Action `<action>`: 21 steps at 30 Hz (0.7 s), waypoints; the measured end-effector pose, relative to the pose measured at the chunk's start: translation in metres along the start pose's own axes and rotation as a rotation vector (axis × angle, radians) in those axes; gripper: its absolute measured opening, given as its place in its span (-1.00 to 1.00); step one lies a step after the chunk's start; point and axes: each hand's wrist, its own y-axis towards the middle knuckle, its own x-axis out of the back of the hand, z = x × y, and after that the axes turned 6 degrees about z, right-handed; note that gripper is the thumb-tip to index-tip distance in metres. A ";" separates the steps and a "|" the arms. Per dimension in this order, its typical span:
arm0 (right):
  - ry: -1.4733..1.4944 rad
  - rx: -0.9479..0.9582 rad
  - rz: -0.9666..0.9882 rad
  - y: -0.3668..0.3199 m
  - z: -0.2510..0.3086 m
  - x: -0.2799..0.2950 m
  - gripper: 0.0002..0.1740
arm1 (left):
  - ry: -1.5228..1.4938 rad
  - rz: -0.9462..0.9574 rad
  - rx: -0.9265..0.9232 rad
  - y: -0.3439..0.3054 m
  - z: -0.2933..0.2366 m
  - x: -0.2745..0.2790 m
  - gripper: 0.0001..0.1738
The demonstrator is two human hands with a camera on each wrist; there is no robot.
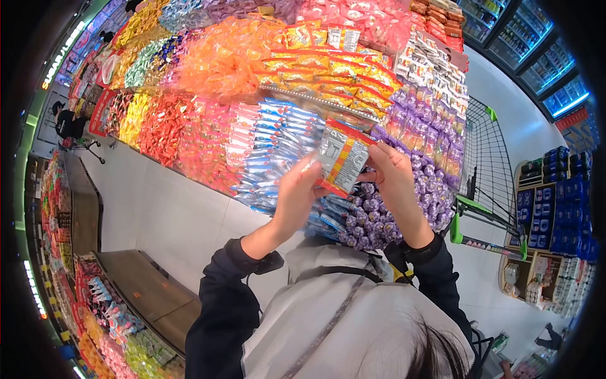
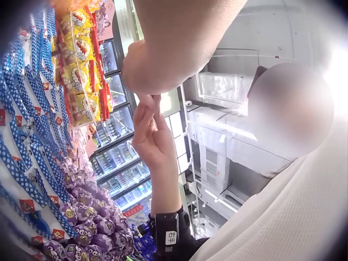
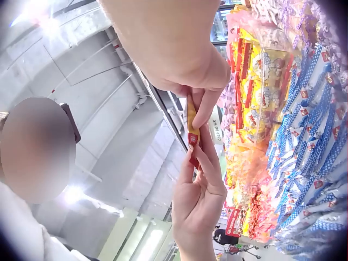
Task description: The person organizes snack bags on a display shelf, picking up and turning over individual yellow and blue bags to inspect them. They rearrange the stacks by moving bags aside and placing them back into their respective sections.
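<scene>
Both hands hold a small snack packet [image 1: 344, 156] in front of the chest, over the sweets display. Its printed back, with grey text panels, a yellow stripe and red ends, faces up toward the head camera. My left hand [image 1: 295, 196] pinches the left edge near the lower corner. On the opposite side, my right hand [image 1: 394, 180] grips it between thumb and fingers near the upper corner. Seen edge-on in the right wrist view, the packet [image 3: 192, 128] is thin, yellow and red. In the left wrist view the hands mostly hide it.
Beneath the hands lie blue-and-white wrapped sweets [image 1: 278, 136] and purple-wrapped lollipops [image 1: 379, 218]. Similar yellow-and-red packets [image 1: 328, 72] fill a raised bin behind. A shopping cart [image 1: 489, 164] with green trim stands at right, near lit fridges [image 1: 533, 38]. A brown bench-like shelf [image 1: 142, 294] is lower left.
</scene>
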 end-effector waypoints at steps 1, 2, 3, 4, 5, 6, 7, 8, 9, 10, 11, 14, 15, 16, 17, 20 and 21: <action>0.011 -0.006 0.002 -0.001 0.000 0.000 -0.68 | -0.002 0.001 0.000 -0.001 0.000 0.000 -0.55; 0.021 -0.012 0.003 -0.001 0.000 0.000 -0.68 | 0.004 0.000 -0.001 -0.002 -0.001 -0.001 -0.55; 0.030 -0.018 0.004 0.000 0.000 0.000 -0.68 | 0.010 -0.001 -0.003 -0.003 -0.001 -0.002 -0.55; 0.040 -0.023 0.004 0.000 0.000 0.000 -0.68 | 0.017 -0.002 -0.005 -0.004 -0.002 -0.003 -0.55; 0.041 -0.025 0.005 0.000 -0.001 0.001 -0.68 | 0.023 -0.001 -0.002 -0.004 -0.001 -0.002 -0.55; 0.043 -0.026 0.005 0.001 -0.002 0.002 -0.69 | 0.030 -0.001 0.002 -0.004 -0.001 0.000 -0.55; 0.044 -0.028 0.006 0.001 -0.003 0.003 -0.69 | 0.037 -0.001 0.005 -0.004 0.000 0.001 -0.55; 0.048 -0.027 0.009 0.001 -0.002 0.003 -0.69 | 0.033 -0.002 0.010 -0.004 0.000 0.001 -0.56; 0.052 -0.027 0.012 0.001 -0.002 0.003 -0.69 | 0.030 -0.004 0.016 -0.003 0.000 0.000 -0.56; 0.055 -0.026 0.014 0.001 -0.002 0.003 -0.69 | 0.026 -0.004 0.021 -0.003 0.000 0.000 -0.57; 0.043 -0.001 0.015 0.001 -0.002 0.004 -0.70 | 0.033 -0.007 0.010 -0.003 0.001 0.000 -0.57; 0.026 0.065 0.017 0.000 -0.004 0.006 -0.71 | 0.039 0.002 -0.027 -0.001 0.004 -0.001 -0.57; 0.034 0.080 0.019 -0.001 -0.004 0.005 -0.72 | 0.031 0.016 -0.042 -0.001 0.004 -0.002 -0.58; 0.041 0.096 0.021 -0.002 -0.003 0.005 -0.72 | 0.022 0.030 -0.058 -0.001 0.004 -0.002 -0.58; 0.043 0.097 0.024 -0.003 -0.002 0.004 -0.73 | 0.031 0.027 -0.063 -0.001 0.005 -0.002 -0.58; -0.038 0.132 0.020 -0.003 -0.001 0.006 -0.75 | 0.068 0.015 -0.073 -0.001 0.008 0.001 -0.58; -0.123 0.164 0.009 -0.001 -0.002 0.009 -0.76 | 0.087 0.010 -0.072 -0.001 0.009 0.003 -0.58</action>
